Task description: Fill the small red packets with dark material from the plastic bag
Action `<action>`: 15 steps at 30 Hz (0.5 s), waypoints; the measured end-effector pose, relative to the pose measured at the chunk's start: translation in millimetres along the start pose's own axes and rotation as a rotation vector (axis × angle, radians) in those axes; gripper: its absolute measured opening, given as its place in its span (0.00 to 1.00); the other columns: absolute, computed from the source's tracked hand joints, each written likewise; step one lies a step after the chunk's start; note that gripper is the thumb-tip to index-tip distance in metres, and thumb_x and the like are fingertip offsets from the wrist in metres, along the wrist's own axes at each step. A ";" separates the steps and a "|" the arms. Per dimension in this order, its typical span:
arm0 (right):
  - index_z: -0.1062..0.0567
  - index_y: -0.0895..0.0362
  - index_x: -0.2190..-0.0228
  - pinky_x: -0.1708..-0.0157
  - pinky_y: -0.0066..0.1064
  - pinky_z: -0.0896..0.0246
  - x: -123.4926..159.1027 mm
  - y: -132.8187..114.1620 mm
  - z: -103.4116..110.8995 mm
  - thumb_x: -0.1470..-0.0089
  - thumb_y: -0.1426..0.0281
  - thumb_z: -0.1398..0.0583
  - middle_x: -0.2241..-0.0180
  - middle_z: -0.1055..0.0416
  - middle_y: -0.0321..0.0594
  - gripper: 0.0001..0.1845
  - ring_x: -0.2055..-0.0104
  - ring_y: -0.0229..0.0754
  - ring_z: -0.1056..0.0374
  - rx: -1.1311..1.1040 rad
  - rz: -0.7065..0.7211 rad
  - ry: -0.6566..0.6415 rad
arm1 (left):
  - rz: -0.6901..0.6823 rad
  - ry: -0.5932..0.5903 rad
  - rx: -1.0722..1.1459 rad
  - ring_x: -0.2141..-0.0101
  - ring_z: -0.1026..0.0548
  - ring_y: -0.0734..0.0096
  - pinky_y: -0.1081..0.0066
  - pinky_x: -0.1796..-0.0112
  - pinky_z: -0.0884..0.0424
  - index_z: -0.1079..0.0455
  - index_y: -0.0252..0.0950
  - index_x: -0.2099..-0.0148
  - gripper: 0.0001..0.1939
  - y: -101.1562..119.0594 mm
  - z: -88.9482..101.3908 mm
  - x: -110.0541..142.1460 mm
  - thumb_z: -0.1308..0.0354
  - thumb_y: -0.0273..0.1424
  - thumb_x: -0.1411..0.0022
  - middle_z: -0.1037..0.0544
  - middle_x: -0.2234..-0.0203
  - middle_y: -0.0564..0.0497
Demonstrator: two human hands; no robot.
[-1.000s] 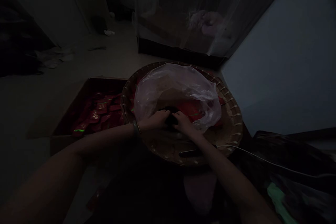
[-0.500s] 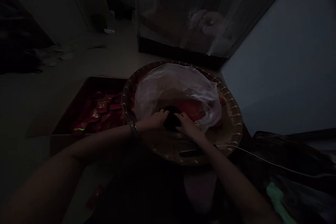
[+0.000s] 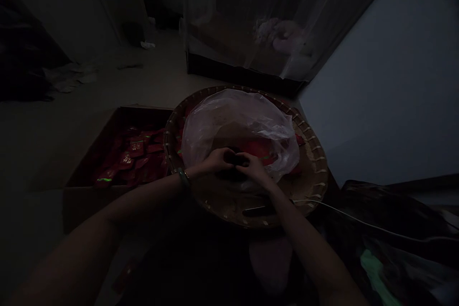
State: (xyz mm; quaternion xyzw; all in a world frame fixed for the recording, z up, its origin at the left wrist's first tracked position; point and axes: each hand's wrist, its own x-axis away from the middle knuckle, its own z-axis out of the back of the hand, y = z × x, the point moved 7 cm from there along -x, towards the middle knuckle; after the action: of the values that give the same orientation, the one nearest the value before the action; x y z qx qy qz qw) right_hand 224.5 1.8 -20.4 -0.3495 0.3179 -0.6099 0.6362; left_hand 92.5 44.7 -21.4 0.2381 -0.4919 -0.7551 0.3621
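Note:
My left hand (image 3: 218,159) and my right hand (image 3: 254,166) meet at the fingertips over the near part of a clear plastic bag (image 3: 202,126). Both hands have curled fingers; whatever they pinch is too dark to make out. A dark patch lies under them. The bag stands open in a round woven bamboo tray (image 3: 319,153), and a red packet (image 3: 257,147) shows inside it. More red bits peek out around the bag. A bracelet (image 3: 184,178) circles my left wrist.
To the left stands a cardboard box (image 3: 86,153) holding several red packets (image 3: 137,147). Near the tray's front lies a dark flat device (image 3: 256,211) with a white cable (image 3: 355,216) running right. A pale wall (image 3: 387,86) rises on the right; behind hangs a sheer curtain (image 3: 236,24).
My hands have drawn closer together, with fingertips now meeting over the dark patch. The view has shifted slightly; tray, bag and box stay put.

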 end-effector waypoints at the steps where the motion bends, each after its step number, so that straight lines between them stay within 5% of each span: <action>1: 0.26 0.58 0.57 0.64 0.31 0.33 0.3 -0.7 0.9 0.59 0.74 0.37 0.61 0.25 0.41 0.23 0.65 0.39 0.30 -0.061 -0.011 -0.002 | 0.008 0.000 0.089 0.62 0.25 0.65 0.69 0.60 0.31 0.29 0.32 0.55 0.22 -1.6 0.1 -0.6 0.35 0.28 0.57 0.22 0.63 0.47; 8: 0.26 0.58 0.58 0.62 0.32 0.31 3.8 -0.6 1.1 0.61 0.73 0.36 0.59 0.25 0.42 0.23 0.62 0.40 0.28 -0.334 -0.114 -0.032 | 0.281 -0.116 0.675 0.69 0.26 0.72 0.72 0.66 0.32 0.28 0.32 0.55 0.21 -14.0 -12.7 2.5 0.33 0.29 0.54 0.23 0.66 0.47; 15: 0.26 0.57 0.59 0.67 0.30 0.30 5.1 -11.7 -1.8 0.62 0.71 0.35 0.58 0.25 0.41 0.23 0.64 0.40 0.28 -0.417 -0.146 -0.058 | 0.525 -0.172 1.007 0.70 0.27 0.69 0.71 0.68 0.30 0.29 0.32 0.62 0.14 -28.7 -27.4 -1.0 0.42 0.38 0.42 0.24 0.72 0.47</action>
State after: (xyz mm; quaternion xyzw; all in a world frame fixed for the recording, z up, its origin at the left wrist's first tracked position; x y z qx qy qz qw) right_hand 216.8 -3.5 -11.6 -0.5130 0.3924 -0.5651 0.5132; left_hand 103.8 37.2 -58.7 0.1887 -0.8613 -0.3290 0.3382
